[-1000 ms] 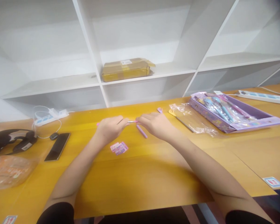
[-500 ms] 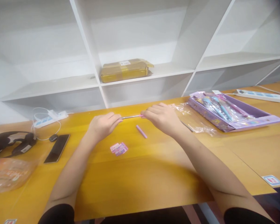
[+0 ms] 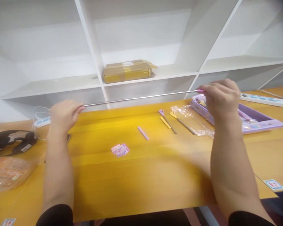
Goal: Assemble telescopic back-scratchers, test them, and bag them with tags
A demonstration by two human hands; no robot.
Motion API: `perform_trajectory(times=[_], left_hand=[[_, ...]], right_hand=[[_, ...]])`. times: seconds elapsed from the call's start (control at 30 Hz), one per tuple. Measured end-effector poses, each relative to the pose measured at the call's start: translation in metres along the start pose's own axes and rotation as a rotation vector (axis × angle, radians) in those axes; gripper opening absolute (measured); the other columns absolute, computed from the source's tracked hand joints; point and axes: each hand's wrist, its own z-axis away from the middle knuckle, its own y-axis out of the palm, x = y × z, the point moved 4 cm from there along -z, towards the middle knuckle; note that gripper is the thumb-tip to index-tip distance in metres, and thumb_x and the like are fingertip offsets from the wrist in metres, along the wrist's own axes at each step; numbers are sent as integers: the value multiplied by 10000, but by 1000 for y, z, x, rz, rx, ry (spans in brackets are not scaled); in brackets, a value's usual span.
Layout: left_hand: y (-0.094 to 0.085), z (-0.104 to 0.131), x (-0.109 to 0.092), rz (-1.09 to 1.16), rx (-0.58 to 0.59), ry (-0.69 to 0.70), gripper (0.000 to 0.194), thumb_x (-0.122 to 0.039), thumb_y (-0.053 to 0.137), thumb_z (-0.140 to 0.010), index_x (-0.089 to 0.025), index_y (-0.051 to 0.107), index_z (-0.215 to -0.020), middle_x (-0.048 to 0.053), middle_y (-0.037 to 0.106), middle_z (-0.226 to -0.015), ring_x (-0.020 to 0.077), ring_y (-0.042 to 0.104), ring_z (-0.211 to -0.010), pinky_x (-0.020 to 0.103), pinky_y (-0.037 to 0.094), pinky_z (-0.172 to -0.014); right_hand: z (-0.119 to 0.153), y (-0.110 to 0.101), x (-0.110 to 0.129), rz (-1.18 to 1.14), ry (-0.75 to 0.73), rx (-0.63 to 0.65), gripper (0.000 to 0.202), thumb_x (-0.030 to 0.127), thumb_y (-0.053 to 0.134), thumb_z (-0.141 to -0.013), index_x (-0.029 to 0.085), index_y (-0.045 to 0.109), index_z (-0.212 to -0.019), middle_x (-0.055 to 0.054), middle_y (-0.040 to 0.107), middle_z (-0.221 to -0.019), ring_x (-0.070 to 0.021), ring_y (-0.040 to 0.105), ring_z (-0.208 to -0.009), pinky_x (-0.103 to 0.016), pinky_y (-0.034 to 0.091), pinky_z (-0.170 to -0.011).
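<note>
A long thin metal rod (image 3: 136, 98) spans the air above the back of the table, slightly higher on the right. My left hand (image 3: 66, 114) is closed round its left end, fingers pinched together. At the other end, my right hand (image 3: 220, 94) grips a pink tip piece, most of it hidden by the fingers. Below the rod lie a purple tube (image 3: 143, 133), a yellow tube (image 3: 165, 122), a purple hand-shaped scratcher (image 3: 162, 112) and a yellow hand-shaped scratcher (image 3: 174, 115), both with dark metal stems. Small printed cards (image 3: 120, 150) lie left of the purple tube.
A purple box (image 3: 265, 126) with wrapped items stands at the right beside clear plastic wrap (image 3: 191, 117). Power strips (image 3: 265, 99) lie at both sides. A black strap (image 3: 25, 144) and an orange bag (image 3: 10, 174) are left. A taped parcel (image 3: 128, 71) sits on the shelf.
My hands have moved far apart and up, and the rod between them has lengthened greatly. The scratchers and yellow tube now show where my right hand and forearm were.
</note>
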Motion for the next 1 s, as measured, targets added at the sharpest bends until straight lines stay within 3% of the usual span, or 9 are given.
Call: perform_trajectory(times=[0.1, 0.2, 0.37, 0.5, 0.63, 0.73, 0.87, 1.0], left_hand=[[-5, 0, 14, -39, -7, -20, 526, -630, 417, -1097, -250, 742, -932, 17, 715, -764, 178, 521, -743, 300, 369, -696], [-8, 0, 16, -44, -18, -46, 559, -650, 371, -1095, -254, 717, -906, 24, 665, -726, 189, 451, -732, 317, 350, -702], [-12, 3, 27, -82, -33, -132, 659, -722, 265, -1073, -246, 682, -887, 42, 652, -766, 215, 461, -804, 354, 321, -760], [-20, 6, 38, -107, -79, -213, 721, -746, 208, -1057, -215, 675, -919, 69, 645, -850, 245, 487, -915, 429, 338, -915], [-23, 6, 33, -71, -108, -219, 621, -682, 289, -1071, -220, 679, -931, 68, 636, -886, 263, 497, -983, 509, 313, -1046], [-18, 3, 28, -37, -121, -185, 513, -626, 385, -1067, -238, 692, -931, 63, 656, -885, 258, 512, -963, 499, 326, -1047], [-14, 4, 36, -20, -136, -172, 486, -629, 440, -1055, -246, 700, -905, 48, 681, -873, 241, 539, -930, 466, 352, -1015], [-24, 11, 47, -10, -210, -185, 410, -598, 523, -1043, -256, 729, -952, 35, 715, -936, 215, 584, -942, 414, 393, -988]], right_hand=[[3, -4, -40, 52, 109, -59, 256, 291, 608, -1050, 225, 755, -851, -135, 780, -862, -236, 643, -924, -385, 456, -916], [2, -11, -54, 132, 198, -106, 217, 233, 644, -1019, 224, 759, -836, -119, 782, -852, -235, 653, -937, -392, 463, -932], [-2, -16, -27, 72, 127, -8, 185, 284, 620, -1044, 221, 779, -970, -139, 796, -968, -231, 656, -936, -364, 481, -909], [-2, -23, 1, -13, 54, 18, 250, 328, 534, -1077, 207, 754, -1077, -167, 781, -1078, -236, 658, -1005, -344, 481, -889], [0, -19, 11, -86, -10, 99, 238, 226, 528, -1052, 206, 760, -1100, -142, 783, -1028, -224, 659, -984, -334, 483, -885], [1, -13, 8, -127, -29, 173, 271, 163, 533, -1041, 215, 785, -1128, -126, 794, -999, -211, 674, -968, -316, 492, -908], [1, -19, 3, -140, 15, 125, 262, 166, 607, -1032, 204, 798, -1206, -119, 799, -999, -194, 698, -948, -289, 499, -884], [0, -36, 4, -176, -9, 13, 259, 328, 669, -1054, 205, 807, -1236, -124, 809, -1051, -184, 714, -898, -287, 520, -839]])
